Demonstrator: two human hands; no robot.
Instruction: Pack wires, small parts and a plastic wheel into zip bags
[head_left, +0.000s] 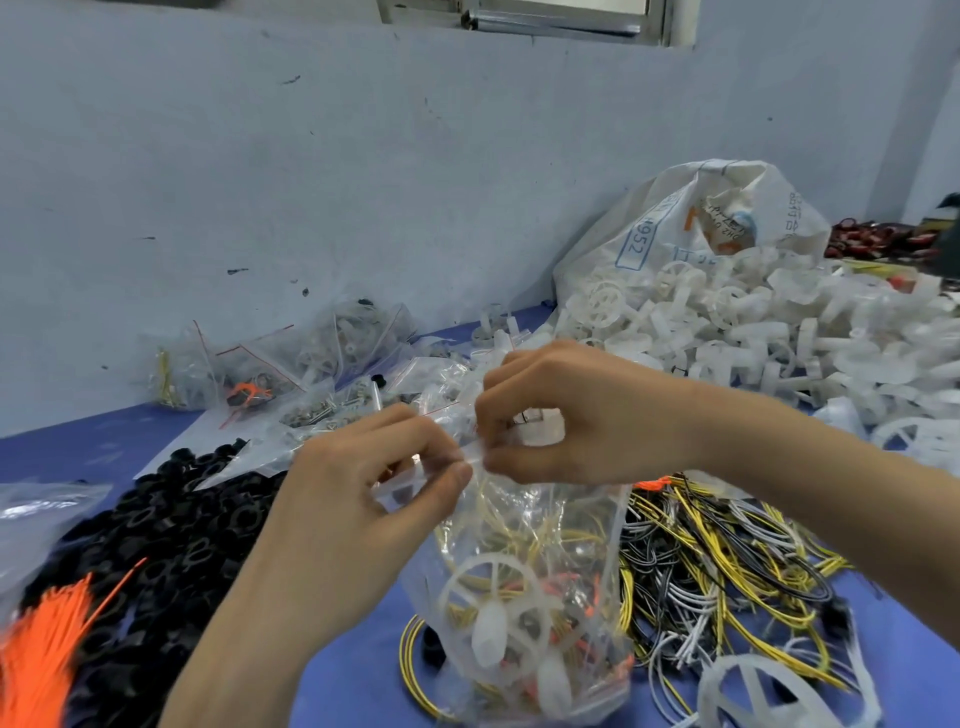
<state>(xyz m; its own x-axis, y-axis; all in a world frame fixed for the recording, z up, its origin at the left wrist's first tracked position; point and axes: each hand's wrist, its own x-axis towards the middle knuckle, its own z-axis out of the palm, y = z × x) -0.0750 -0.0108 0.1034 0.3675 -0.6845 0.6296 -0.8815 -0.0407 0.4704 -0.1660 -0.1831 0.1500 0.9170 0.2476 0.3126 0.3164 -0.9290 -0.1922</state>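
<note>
Clear plastic is pinched at the top edge of a zip bag (524, 587) by both hands: the left hand (363, 499) curls its thumb and fingers onto the strip from the left, and the right hand (566, 415) nips the same strip from the right, fingertips nearly touching those of the left. The bag hangs below them, its bottom resting on the blue table (358, 670). Inside it sit a white plastic wheel (493, 597), thin yellow wires (524, 530) and small orange bits near the bottom.

Just right of the bag lies a loose tangle of yellow, black and white wires (727, 566). Left of the left forearm is a heap of black rings (171, 530), with a bundle of orange ties (41, 649) at the frame's lower left corner. Behind the hands lie several filled small bags (291, 358). Farther right, a pile of white wheels (769, 332) spills from a large white sack (675, 218) against the pale wall (260, 156).
</note>
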